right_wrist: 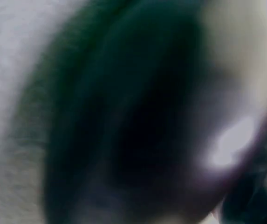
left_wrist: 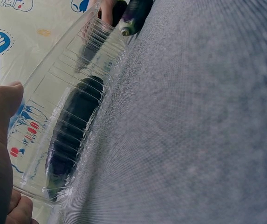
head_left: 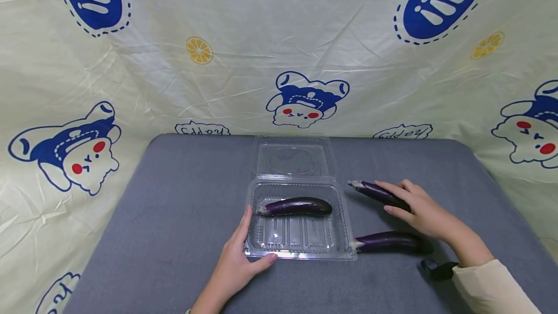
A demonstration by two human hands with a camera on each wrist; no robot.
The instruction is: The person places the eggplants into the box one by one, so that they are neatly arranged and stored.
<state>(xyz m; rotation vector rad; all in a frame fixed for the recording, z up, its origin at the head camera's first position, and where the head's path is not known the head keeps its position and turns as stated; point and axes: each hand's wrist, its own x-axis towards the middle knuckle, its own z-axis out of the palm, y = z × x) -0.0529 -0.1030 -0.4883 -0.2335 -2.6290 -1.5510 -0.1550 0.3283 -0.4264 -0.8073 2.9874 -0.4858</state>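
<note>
A clear plastic clamshell box [head_left: 301, 255] lies with its lid folded back, an eggplant [head_left: 301, 206] inside it. My left hand [head_left: 235, 258] holds the near left corner of the box, fingers along the left side and thumb on the front rim. In the left wrist view the thumb [left_wrist: 5, 105] overlaps the box's edge. To the right of the box, my right hand [head_left: 420, 207] grips a second eggplant [head_left: 379, 194], whose stem end points left. A third eggplant [head_left: 392, 242] lies below that hand, its stem end by the box's right corner. A blurred dark eggplant [right_wrist: 147, 140] fills the right wrist view.
The transparent lid [head_left: 294, 156] lies flat toward the back of the grey table [head_left: 187, 207]. Behind the table hangs a printed cloth [head_left: 235, 91]. A dark wrist-camera piece [head_left: 438, 269] sits at the right sleeve [head_left: 492, 285].
</note>
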